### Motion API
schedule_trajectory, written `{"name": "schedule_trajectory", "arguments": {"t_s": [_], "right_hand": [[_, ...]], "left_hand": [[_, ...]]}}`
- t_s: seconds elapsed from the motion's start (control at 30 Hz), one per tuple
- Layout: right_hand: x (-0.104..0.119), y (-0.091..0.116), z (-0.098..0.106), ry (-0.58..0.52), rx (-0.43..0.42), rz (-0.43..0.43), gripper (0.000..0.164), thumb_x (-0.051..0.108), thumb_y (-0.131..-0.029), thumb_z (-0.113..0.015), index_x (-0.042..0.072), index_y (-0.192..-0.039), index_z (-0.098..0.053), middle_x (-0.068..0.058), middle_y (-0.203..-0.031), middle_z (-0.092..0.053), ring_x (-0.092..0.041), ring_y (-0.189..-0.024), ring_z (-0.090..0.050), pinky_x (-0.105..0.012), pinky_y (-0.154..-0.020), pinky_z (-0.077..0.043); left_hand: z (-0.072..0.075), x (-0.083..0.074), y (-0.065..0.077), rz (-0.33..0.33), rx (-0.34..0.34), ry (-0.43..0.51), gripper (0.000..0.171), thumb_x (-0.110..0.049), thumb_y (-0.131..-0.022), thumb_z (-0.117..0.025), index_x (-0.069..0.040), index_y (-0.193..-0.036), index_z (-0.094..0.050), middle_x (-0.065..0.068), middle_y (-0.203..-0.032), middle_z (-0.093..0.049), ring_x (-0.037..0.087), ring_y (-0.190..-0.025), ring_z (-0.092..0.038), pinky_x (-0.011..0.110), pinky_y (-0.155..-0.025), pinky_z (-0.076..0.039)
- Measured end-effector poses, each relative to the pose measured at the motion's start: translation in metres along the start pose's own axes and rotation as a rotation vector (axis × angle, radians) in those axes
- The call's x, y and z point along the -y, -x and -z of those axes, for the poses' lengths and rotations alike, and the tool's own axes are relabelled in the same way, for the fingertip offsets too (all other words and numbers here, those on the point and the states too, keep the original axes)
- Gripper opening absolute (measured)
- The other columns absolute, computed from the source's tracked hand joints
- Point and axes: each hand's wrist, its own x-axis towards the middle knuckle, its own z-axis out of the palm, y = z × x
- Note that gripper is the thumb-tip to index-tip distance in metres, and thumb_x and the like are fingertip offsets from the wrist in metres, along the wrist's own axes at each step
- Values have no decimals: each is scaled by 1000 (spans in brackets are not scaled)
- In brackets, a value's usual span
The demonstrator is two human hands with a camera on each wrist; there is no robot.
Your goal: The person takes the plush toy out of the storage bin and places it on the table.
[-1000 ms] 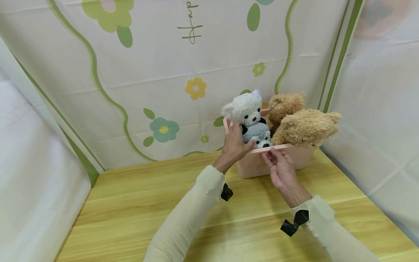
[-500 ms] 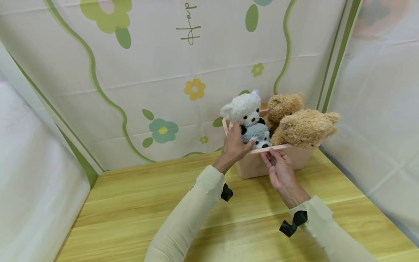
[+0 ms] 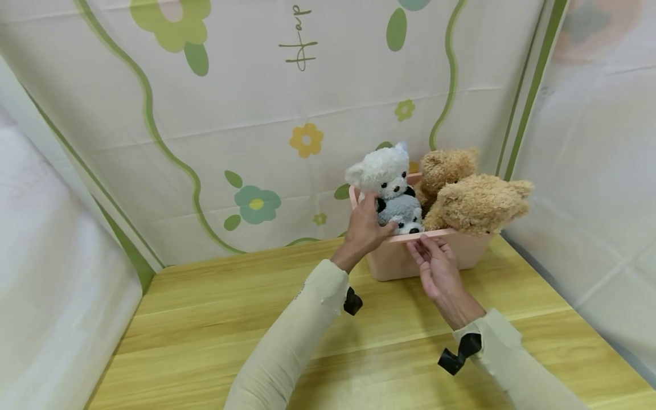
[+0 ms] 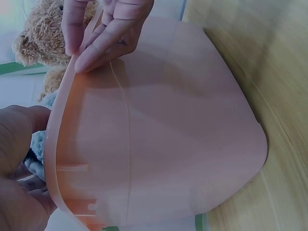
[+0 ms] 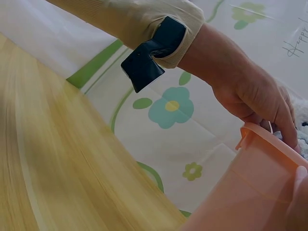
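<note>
A pink plastic bin (image 3: 394, 261) stands at the back right of the wooden table with several plush toys in it. My left hand (image 3: 363, 230) reaches over its near left rim and grips a small grey-and-white plush toy (image 3: 402, 209), thumb by its head. Directly behind that toy sits a white plush bear (image 3: 381, 171). My right hand (image 3: 439, 267), palm up, pinches the near rim between thumb and fingers, as the left wrist view shows on the rim (image 4: 61, 113). The left fingertips are partly hidden inside the bin.
Two curly brown teddy bears (image 3: 484, 205) fill the bin's right side, one leaning out over the rim. A white flower-print cloth (image 3: 256, 114) hangs close behind the table (image 3: 205, 330). Black brackets (image 3: 459, 353) are strapped at both wrists.
The hands keep their hold on the plush toy and the rim. The toys and bin look almost unmoved; only a very slight shift shows.
</note>
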Motion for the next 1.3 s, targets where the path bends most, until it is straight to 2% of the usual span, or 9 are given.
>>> {"name": "schedule_trajectory", "arguments": {"t_s": [0.43, 0.5, 0.63, 0.73, 1.13, 1.3], "right_hand": [[2, 0, 2, 18, 21, -16, 17, 6, -87, -61, 9, -92, -45, -4, -92, -57, -15, -84, -58, -25, -88, -50], [2, 0, 3, 27, 22, -13, 18, 6, -87, -61, 9, -92, -44, -3, -93, -56, -14, -85, -58, -25, -88, -50], [2, 0, 4, 35, 28, -13, 17, 7, -87, -61, 9, -93, -44, -3, -94, -55, -14, -87, -57, -25, -89, -50], [3, 0, 5, 34, 39, -18, 16, 7, -88, -60, 8, -94, -46, -4, -94, -55, -14, -86, -57, -25, -89, -50], [3, -1, 7, 69, 53, -19, 15, 9, -88, -61, 9, -95, -48, -3, -91, -55, -14, -85, -57, -24, -88, -50], [4, -1, 7, 66, 61, -18, 12, 8, -89, -59, 9, -94, -49, -3, -91, -56, -14, -85, -57, -25, -88, -50]], "left_hand": [[2, 4, -2, 3, 13, -23, 65, -38, -79, -71, -13, -130, -39, 7, -126, -54, 20, -109, -56, 34, -88, -48], [3, 5, -3, -6, 17, -12, 65, -38, -78, -71, -12, -129, -40, 7, -124, -55, 19, -104, -57, 33, -85, -49], [5, 6, -5, -30, 37, -9, 65, -39, -77, -72, -12, -127, -42, 6, -108, -59, 17, -86, -58, 31, -74, -48], [6, 6, -7, -37, 60, -29, 64, -40, -77, -72, -13, -127, -43, 4, -101, -60, 16, -80, -57, 29, -72, -47], [12, 7, -8, -68, 123, -93, 66, -43, -79, -69, -11, -130, -43, 5, -105, -63, 15, -80, -59, 29, -73, -49], [13, 7, -9, -85, 133, -99, 66, -43, -80, -68, -10, -130, -43, 7, -109, -63, 17, -87, -61, 31, -79, -50]]}}
